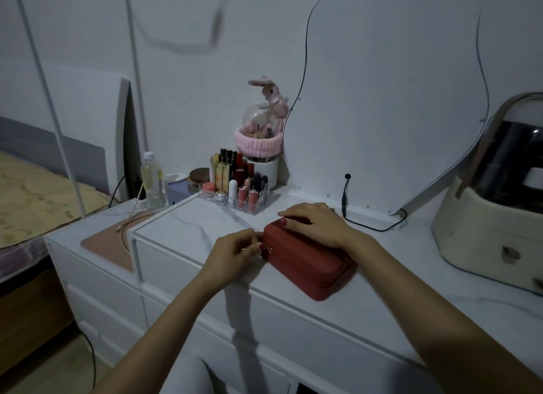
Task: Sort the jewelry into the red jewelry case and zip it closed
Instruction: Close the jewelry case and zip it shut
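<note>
Red rectangular fabric jewelry case (308, 258) lying lid-down-shut on white marble-look dresser top (188, 226), long axis running near-right to far-left | L hand (235, 252) pinching small gold zip pull (269, 249) at case's left corner, nearer | R hand (317, 223) resting flat, fingers straight, pressing lid | no legible writing/brands.

red jewelry case (311, 261) lid down on dresser (205, 226) | left hand (235, 254) pinches zipper pull (269, 249) | right hand (317, 223) rests on lid
</note>
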